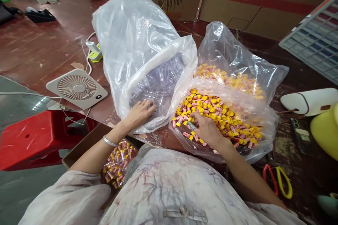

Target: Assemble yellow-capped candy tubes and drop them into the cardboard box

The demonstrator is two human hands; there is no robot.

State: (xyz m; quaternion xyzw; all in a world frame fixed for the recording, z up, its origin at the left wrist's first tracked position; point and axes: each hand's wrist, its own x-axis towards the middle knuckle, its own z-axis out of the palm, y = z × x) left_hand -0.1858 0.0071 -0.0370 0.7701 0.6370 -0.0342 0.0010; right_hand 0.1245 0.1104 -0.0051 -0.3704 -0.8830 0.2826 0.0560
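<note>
Left hand (141, 114) reaches into the mouth of a large whitish plastic bag (132, 28) lying on a dark red table (50, 63), its curled fingers resting on a heap of clear tubes (163, 81); whether they have closed around one cannot be told. Right hand (210, 132) is over a second, see-through bag (219, 40) just beside the first, thumb and forefinger bent toward a spread of yellow caps and pink-and-white patterned pieces (227, 117), some of which look joined; the fingertips are too small and crowded to show whether anything is pinched. Below the table edge, by the left forearm, a cardboard box (84, 146) holds a shiny pile of pink-and-yellow items (118, 163), which look like finished pieces, though how full the box is cannot be seen. Much seems left: both bags hold large heaps, the clear tubes bare of any pink or yellow, the caps and patterned pieces loose near the bag's opening and deeper inside. Work therefore appears well under way, with some output made and plenty of material remaining
</note>
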